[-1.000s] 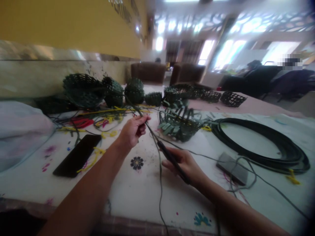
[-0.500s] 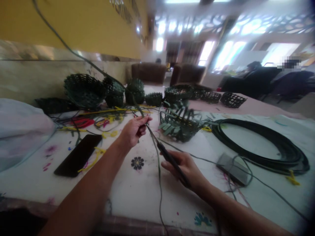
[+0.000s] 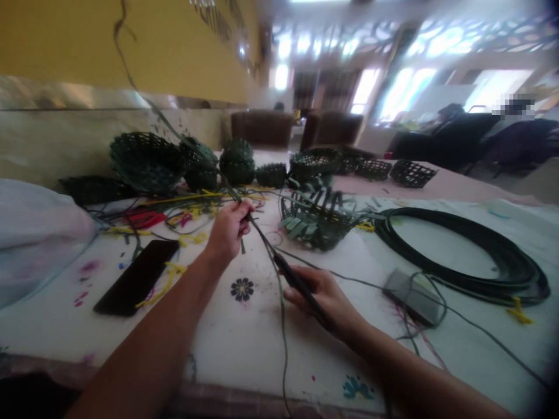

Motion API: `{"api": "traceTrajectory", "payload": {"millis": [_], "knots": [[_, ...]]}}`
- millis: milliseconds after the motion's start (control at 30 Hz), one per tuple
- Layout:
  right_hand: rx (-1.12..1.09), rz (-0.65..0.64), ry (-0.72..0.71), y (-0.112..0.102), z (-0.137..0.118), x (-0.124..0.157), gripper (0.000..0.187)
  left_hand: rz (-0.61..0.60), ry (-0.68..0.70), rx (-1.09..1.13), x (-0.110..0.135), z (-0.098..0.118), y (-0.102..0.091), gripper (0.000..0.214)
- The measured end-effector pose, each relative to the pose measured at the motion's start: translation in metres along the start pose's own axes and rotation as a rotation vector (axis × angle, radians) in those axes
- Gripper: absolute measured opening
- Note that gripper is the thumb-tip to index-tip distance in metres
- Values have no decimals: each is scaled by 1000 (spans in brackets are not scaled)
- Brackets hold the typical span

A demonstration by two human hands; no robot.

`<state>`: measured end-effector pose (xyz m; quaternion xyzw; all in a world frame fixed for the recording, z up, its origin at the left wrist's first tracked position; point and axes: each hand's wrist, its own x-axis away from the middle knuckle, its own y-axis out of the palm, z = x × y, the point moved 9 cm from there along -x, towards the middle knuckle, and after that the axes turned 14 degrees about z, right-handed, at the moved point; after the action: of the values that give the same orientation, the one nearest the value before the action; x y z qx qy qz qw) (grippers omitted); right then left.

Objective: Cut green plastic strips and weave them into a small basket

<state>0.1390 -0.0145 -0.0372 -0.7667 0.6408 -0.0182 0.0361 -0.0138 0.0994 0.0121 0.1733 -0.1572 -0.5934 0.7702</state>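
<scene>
My left hand [image 3: 229, 228] pinches a long dark green strip [image 3: 233, 192], which rises away to the upper left past the baskets. In my right hand [image 3: 321, 297] is a slim tool with a black handle [image 3: 301, 288]. Its thin front end points up and left and meets the strip between my hands; whether it is a blade, I cannot tell. From that point a thin green strand [image 3: 283, 326] hangs down toward the table's front edge. Just beyond my hands stands a partly woven green basket [image 3: 321, 224] with loose strip ends sticking up.
A coil of dark strip [image 3: 463, 256] lies on the right, with a grey block [image 3: 410, 297] beside it. To the left are a black phone [image 3: 137, 278], yellow ties [image 3: 192, 238] and a white bag [image 3: 39, 244]. Several woven baskets [image 3: 148, 163] line the back.
My left hand has moved slightly left and away. The strip's far part has swung, and its ragged end now shows at the top left. My right hand and the tool have barely shifted.
</scene>
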Motion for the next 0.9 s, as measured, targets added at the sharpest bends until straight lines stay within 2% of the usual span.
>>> {"api": "traceTrajectory", "payload": {"millis": [400,733,900], "knots": [[-80,-13,40,4,-9,4,46,-28,-30,30,8,-1,9,24],[-15,14,-31,-1,-11,6,42,-30,-20,26,8,1,9,23],[-57,29,50,-1,-2,2,53,-31,29,-38,13,1,11,24]]}}
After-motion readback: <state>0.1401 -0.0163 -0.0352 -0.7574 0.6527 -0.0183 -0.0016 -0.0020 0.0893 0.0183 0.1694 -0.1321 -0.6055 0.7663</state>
